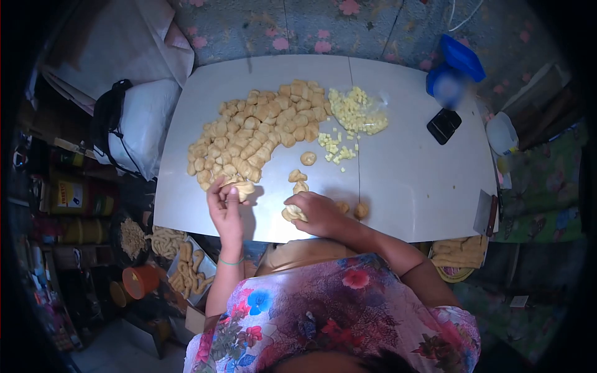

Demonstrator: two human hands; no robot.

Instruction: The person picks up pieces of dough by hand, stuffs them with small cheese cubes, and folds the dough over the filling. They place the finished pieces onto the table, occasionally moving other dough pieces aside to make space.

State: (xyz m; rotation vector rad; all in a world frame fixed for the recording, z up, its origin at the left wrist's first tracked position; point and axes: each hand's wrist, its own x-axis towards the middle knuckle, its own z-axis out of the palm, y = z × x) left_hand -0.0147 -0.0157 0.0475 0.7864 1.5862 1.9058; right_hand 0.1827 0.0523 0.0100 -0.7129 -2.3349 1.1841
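Tan dough lumps (255,133) already heap the white bench (410,186); left hand (225,208) pinches one, right hand (318,214) curls round another; few loose ones seem left.

One head-worn view, wide fisheye, dark corners. Looked forward and steeply down over the wearer's chest at the white table (404,186), close in; left hand (227,211) and right hand (320,214) fell mid-frame at near edge, far edge toward top
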